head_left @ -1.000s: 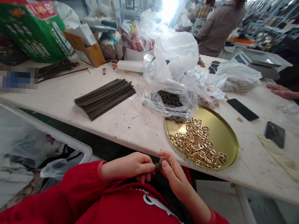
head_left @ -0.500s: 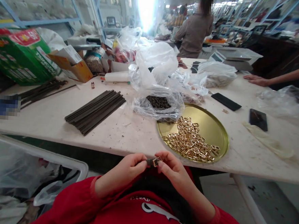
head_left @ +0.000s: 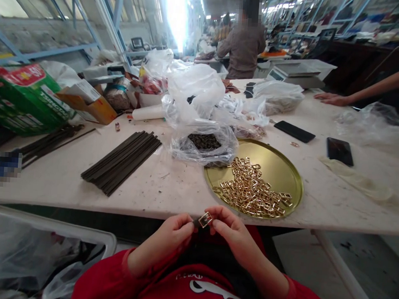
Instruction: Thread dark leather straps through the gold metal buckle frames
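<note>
Just off the table's front edge, my left hand (head_left: 175, 233) pinches a short dark strap (head_left: 196, 223) between thumb and fingers. A small gold rectangular buckle (head_left: 205, 219) sits at the strap's right end. My right hand (head_left: 231, 228) has its thumb and index finger closed on the buckle's right side. Beyond my right hand, a round gold tray (head_left: 283, 164) bears a heap of similar gold buckles (head_left: 251, 192). A clear plastic bag (head_left: 177, 148) lies open against the tray, with small dark pieces (head_left: 204, 141) inside.
Long dark strips (head_left: 121, 162) lie in a bundle at the left. A green box (head_left: 28, 101) and a cardboard box (head_left: 86, 103) stand behind them. Two dark phones (head_left: 339, 151) (head_left: 294, 131) lie at the right, near another person's hand (head_left: 333, 99). White bins flank my lap.
The buckle has turned so its open frame faces me more. Both hands stay close together on the strap and buckle. The camera view has shifted slightly.
</note>
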Available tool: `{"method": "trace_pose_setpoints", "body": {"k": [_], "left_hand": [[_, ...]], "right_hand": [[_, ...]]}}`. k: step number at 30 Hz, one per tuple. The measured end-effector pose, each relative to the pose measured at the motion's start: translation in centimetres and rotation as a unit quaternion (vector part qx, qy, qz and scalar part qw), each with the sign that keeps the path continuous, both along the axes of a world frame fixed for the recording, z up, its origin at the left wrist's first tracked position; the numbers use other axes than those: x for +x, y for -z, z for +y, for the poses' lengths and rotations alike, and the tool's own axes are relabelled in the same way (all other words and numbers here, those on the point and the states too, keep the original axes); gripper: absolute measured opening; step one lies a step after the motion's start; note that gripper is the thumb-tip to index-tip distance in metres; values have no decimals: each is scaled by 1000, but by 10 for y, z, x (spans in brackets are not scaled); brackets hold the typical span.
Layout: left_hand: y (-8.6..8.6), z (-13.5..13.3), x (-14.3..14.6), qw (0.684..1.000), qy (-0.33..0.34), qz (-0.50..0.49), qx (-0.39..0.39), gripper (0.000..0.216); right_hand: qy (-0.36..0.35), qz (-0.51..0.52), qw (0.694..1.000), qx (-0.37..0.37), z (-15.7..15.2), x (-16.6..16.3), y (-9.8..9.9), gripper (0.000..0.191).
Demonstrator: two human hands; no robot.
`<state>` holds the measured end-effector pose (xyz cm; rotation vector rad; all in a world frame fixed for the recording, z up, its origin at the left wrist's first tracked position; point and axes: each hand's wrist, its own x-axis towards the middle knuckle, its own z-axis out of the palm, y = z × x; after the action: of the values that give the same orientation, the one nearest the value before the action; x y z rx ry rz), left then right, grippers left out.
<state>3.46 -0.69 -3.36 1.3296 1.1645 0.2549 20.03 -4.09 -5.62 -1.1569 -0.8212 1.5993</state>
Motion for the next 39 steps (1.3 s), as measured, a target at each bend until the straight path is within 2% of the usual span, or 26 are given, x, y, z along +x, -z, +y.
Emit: {"method": "trace_pose_setpoints", "body": {"k": [5,11,17,22,25,28,32,34,37,39], "left_hand": [[-1,-1,6,1000,-10,-15,-12,22],[1,-5,8,999,-28,-44,0,20],[1,-8,6,995,-53,-77,-27,26],[-4,-11,7,983,-90,-129,-95,34],[-8,-14,8,973,-116,-146,-133,35],[-9,-17,9,966,-136,-167,-141,35],[-9,-18,8,976,-120,-155,-91,31],[-10,-17,7,986,-98,-128,-39,29],[-15,-15,6,993,-59,-93,52,27],[-17,-12,7,992,-39,-77,87,27]], "right_hand": [[16,3,1000,4,3,-1,4,30],[24,-4,1000,8,3,2,12,25],[4,-5,999,36,-1,2,5,28],[-20,-76,991,110,-7,-4,4,33],[-32,-108,986,121,-9,-6,7,32],[-31,-154,977,141,-9,-6,5,34],[-58,-219,953,200,-5,-6,-2,21],[-69,-170,965,186,-3,-7,-4,17],[-65,-38,990,123,-1,-11,0,24],[-64,19,993,96,0,-11,4,24]]}}
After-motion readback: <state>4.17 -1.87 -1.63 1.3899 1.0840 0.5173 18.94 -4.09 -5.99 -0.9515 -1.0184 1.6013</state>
